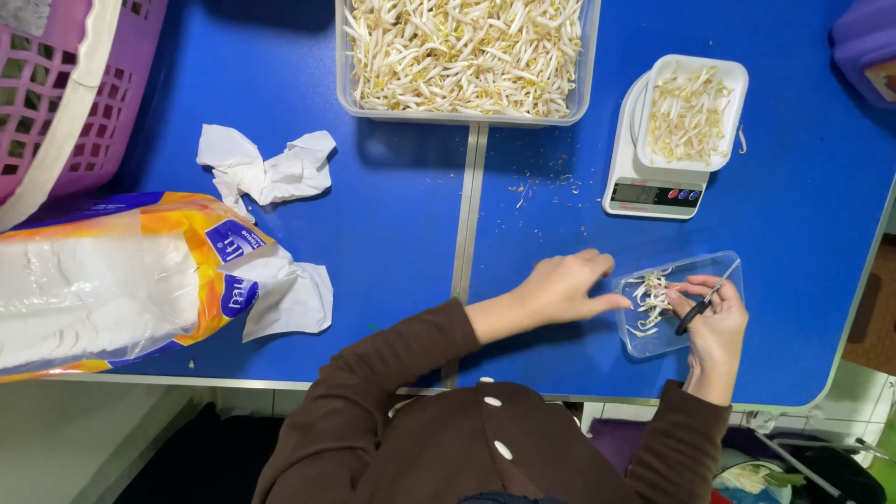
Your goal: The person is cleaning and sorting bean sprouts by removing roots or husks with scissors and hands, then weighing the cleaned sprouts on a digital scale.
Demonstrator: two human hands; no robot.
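A blue table (392, 233) fills most of the frame, with a seam running down its middle. At the far left sits a purple slatted basket (56, 84), and below it a large plastic pack of tissue (103, 280) in orange, blue and white lies on its side, loose tissues (266, 173) crumpled beside its open end. At top centre a big clear tub (467, 56) is heaped with bean sprouts, plainly the bulk of the stock. To the upper right a white tray (693, 110) with a modest layer of sprouts rests on a white digital scale (649, 191); the tray is far from full.

At lower right a small clear plastic container (679, 303) lies on the table, holding only a thin cluster of sprouts (651, 301). The left hand (560, 287) rests beside it, fingers loosely curled with the index finger stretched out to touch the container's left edge. The right hand (717, 331) is closed around the black handles of small scissors (705, 301), blades pointing over the container toward its upper right corner; whether the blades are parted is hard to tell at this size.

Judging by the quantities, the work looks to be at an early stage: a little is in the tray and container, while the large tub remains nearly full. Small scraps (546, 191) dot the table near the scale.
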